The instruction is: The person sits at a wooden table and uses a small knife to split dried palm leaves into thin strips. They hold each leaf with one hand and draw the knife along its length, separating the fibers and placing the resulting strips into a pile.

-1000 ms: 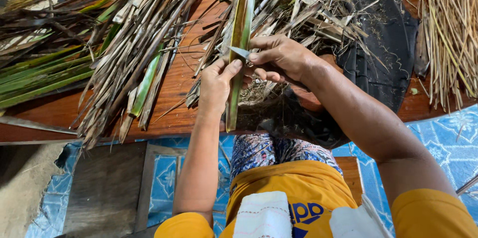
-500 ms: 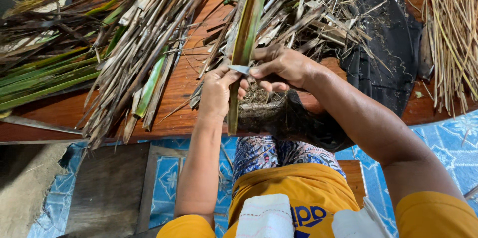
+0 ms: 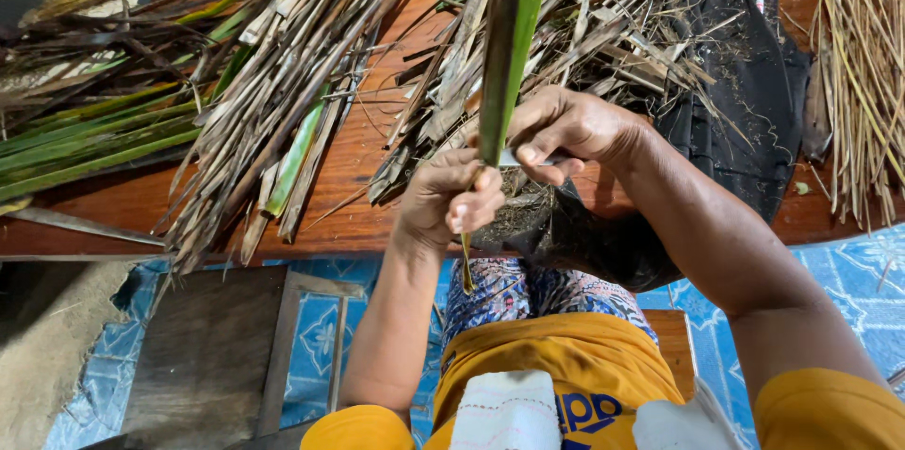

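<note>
A long green palm leaf strip (image 3: 509, 45) stands upright in front of me, running from the top of the view down between my hands. My left hand (image 3: 448, 200) pinches its lower part, and the thin yellowish end (image 3: 465, 261) pokes out below the fist. My right hand (image 3: 566, 130) grips a small knife (image 3: 514, 158) whose blade lies against the leaf beside my left thumb. Both hands hover over the edge of a reddish wooden table (image 3: 358, 158).
Dry brown leaf strips (image 3: 283, 82) and green leaves (image 3: 85, 144) are heaped on the left of the table. A black cloth (image 3: 745, 82) with scraps lies right of centre, a bundle of thin pale sticks (image 3: 858, 64) at far right. Blue patterned floor (image 3: 320, 337) below.
The leaf strip has slid upward through my hands, so less of it hangs below my left fist. My hands have come closer to the camera, the knife still against the leaf.
</note>
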